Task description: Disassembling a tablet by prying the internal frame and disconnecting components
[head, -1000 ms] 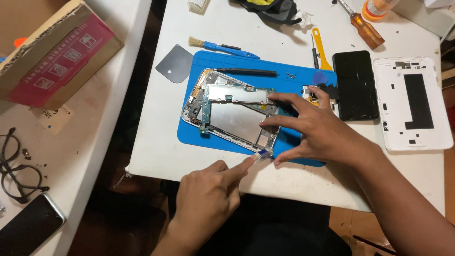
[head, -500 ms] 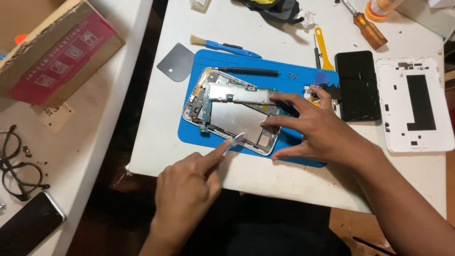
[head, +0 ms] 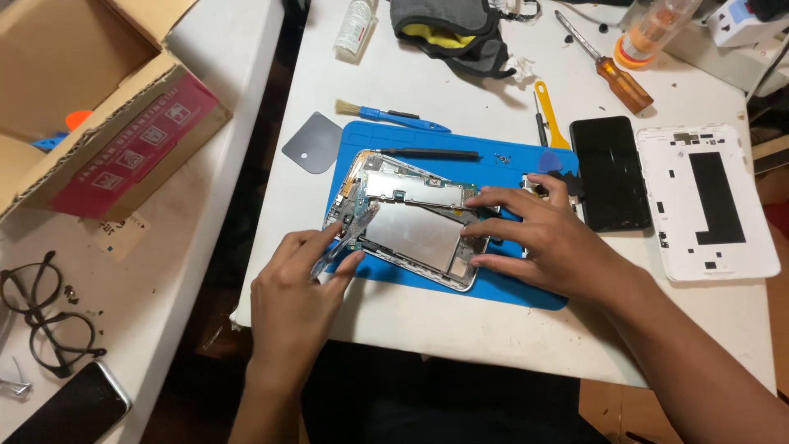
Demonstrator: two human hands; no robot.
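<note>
White tables filled the frame, and on the blue mat [head: 526, 288] at centre lay the opened tablet [head: 411, 226], back cover off, with a bare metal shield and circuit boards along its left and top edges. The right hand [head: 546, 238] pressed it down with fingers spread, while the left hand [head: 300, 284] pinched a thin pry tool [head: 339, 251] at the tablet's left edge. Too much leverage there could probably crack a board or tear a flex cable, and a slip might skid the frame off the mat.

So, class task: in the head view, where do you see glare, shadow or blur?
Head view: soft glare on the metal shield of the opened tablet; the left hand casts a dim shadow on the white table; the floor gap is dark; the picture is mostly sharp.
</note>
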